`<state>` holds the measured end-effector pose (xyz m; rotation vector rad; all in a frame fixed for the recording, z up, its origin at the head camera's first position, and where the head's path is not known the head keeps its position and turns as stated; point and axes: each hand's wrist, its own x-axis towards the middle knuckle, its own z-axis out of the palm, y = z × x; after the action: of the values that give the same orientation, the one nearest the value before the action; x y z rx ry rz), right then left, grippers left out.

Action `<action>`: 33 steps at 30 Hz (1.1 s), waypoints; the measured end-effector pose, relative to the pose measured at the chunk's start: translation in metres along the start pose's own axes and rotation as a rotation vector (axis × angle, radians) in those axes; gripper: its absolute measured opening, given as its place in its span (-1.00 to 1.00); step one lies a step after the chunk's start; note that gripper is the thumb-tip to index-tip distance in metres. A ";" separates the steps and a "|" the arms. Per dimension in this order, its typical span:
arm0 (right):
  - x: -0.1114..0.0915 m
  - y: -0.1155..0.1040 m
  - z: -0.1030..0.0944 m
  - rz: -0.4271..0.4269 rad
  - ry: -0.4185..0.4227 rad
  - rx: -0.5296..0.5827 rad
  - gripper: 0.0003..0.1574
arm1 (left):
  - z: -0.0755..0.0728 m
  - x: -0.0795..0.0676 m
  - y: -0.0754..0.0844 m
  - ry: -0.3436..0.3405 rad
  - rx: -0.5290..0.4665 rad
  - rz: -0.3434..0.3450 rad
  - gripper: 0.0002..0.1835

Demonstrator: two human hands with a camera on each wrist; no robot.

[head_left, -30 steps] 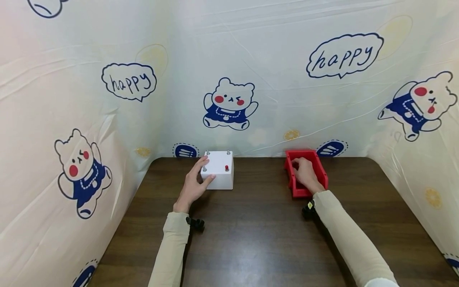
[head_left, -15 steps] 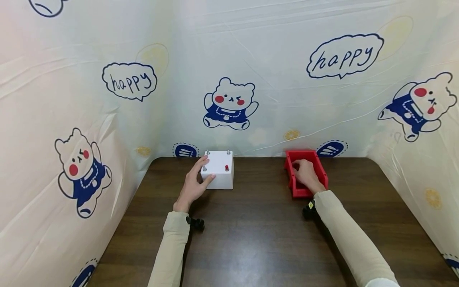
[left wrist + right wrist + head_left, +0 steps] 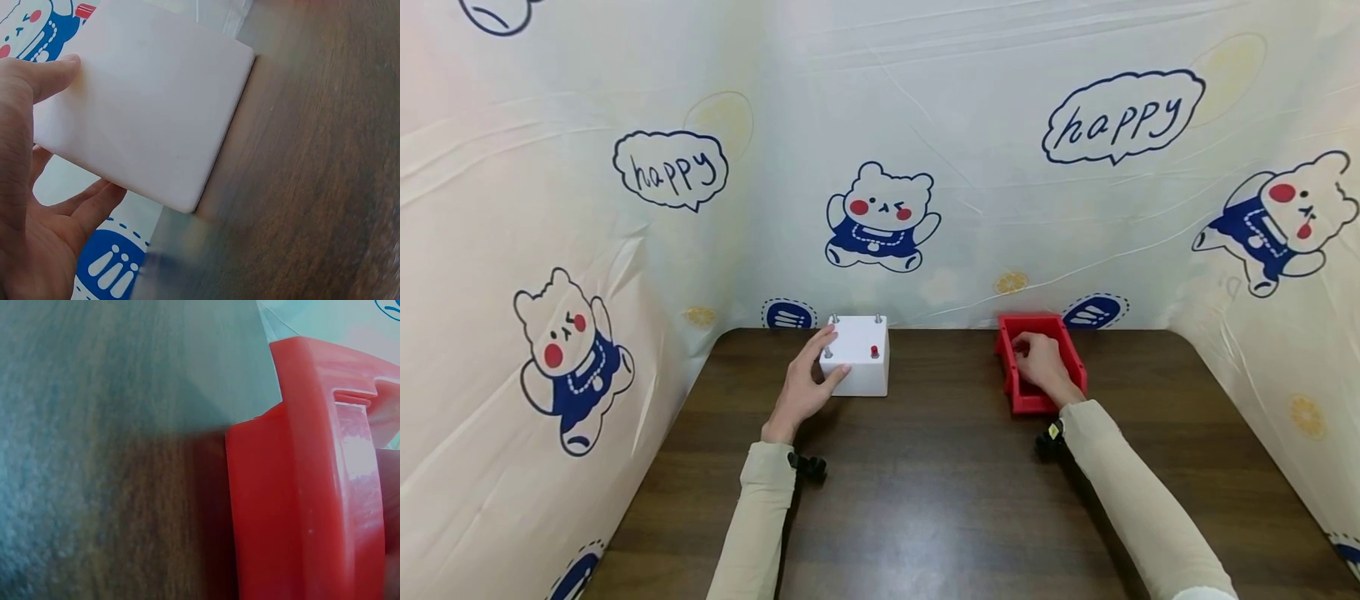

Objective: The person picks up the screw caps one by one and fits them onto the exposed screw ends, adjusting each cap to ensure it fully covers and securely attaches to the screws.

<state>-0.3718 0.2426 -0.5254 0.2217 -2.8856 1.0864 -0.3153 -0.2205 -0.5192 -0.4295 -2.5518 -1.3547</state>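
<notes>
In the head view, a white box [image 3: 860,379] stands near the table's back edge. Metal posts [image 3: 877,318] rise from its top corners, and the front right one has a red cap [image 3: 874,351]. My left hand [image 3: 801,392] holds the box by its left side, thumb on the front face; the left wrist view shows the thumb and fingers [image 3: 100,200] against the white box [image 3: 150,106]. My right hand [image 3: 1043,367] reaches down into a red bin [image 3: 1070,354]. Its fingertips are hidden there, and whatever they touch cannot be seen.
Both things stand on a dark wooden table [image 3: 917,483]. A pale printed curtain [image 3: 970,200] with bears and "happy" bubbles hangs behind the table and along both sides. The right wrist view shows mostly the red bin's outer wall [image 3: 269,506].
Almost nothing differs. The left hand stays on the white box, and the right hand stays inside the red bin with only a very slight shift of the forearm.
</notes>
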 end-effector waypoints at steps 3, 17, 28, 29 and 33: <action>0.000 -0.001 0.000 0.001 0.005 -0.002 -0.64 | 0.000 0.000 -0.001 0.004 0.010 0.007 -0.28; -0.003 -0.007 -0.003 -0.034 0.103 0.020 -0.69 | 0.001 -0.001 0.001 0.002 0.021 0.021 -0.24; -0.006 -0.017 -0.007 0.002 0.114 0.047 -0.74 | 0.002 -0.001 -0.002 0.021 0.014 0.024 -0.27; -0.006 -0.017 -0.007 0.004 0.117 0.047 -0.74 | 0.002 -0.001 -0.002 0.021 0.013 0.023 -0.27; -0.006 -0.021 -0.009 -0.007 0.145 0.048 -0.75 | 0.002 -0.001 -0.001 0.022 0.014 0.027 -0.27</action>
<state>-0.3630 0.2338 -0.5057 0.1482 -2.7318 1.1214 -0.3152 -0.2194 -0.5215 -0.4429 -2.5264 -1.3244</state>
